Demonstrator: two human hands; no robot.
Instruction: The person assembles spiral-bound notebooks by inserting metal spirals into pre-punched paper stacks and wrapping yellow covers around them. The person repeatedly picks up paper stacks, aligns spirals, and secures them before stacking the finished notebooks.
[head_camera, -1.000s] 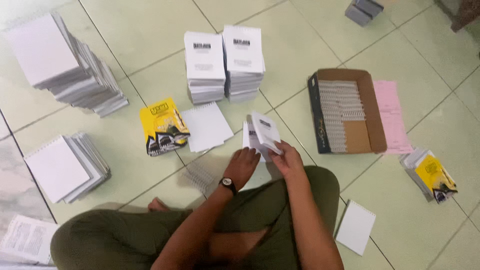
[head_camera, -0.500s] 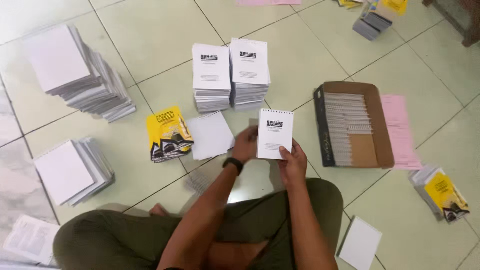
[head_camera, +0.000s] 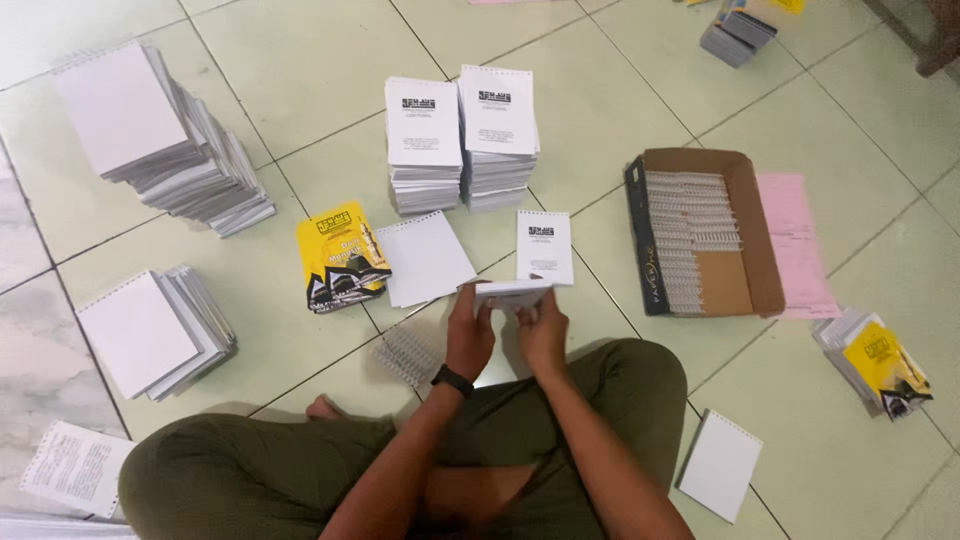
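Observation:
I sit cross-legged on a tiled floor. Both hands hold a thin white pad of pages (head_camera: 512, 291) flat and edge-on in front of my knees. My left hand (head_camera: 469, 335), with a black watch on the wrist, grips its left end. My right hand (head_camera: 543, 330) grips it from below near the middle. Just beyond the pad is a white printed cover sheet (head_camera: 545, 247); I cannot tell whether it lies on the floor or is joined to the pad. A loose wire spiral (head_camera: 408, 352) lies by my left hand.
Two stacks of printed white pads (head_camera: 460, 130) stand ahead, with yellow covers (head_camera: 340, 255) and a blank pad (head_camera: 428, 258) nearer. A cardboard box of spirals (head_camera: 762, 225) and pink sheets (head_camera: 797, 240) lie right. Tall white stacks (head_camera: 160, 130) (head_camera: 150, 330) stand left.
The pad that I held upright facing me is now tipped flat and lower, close to my knees. The view has shifted slightly to the right.

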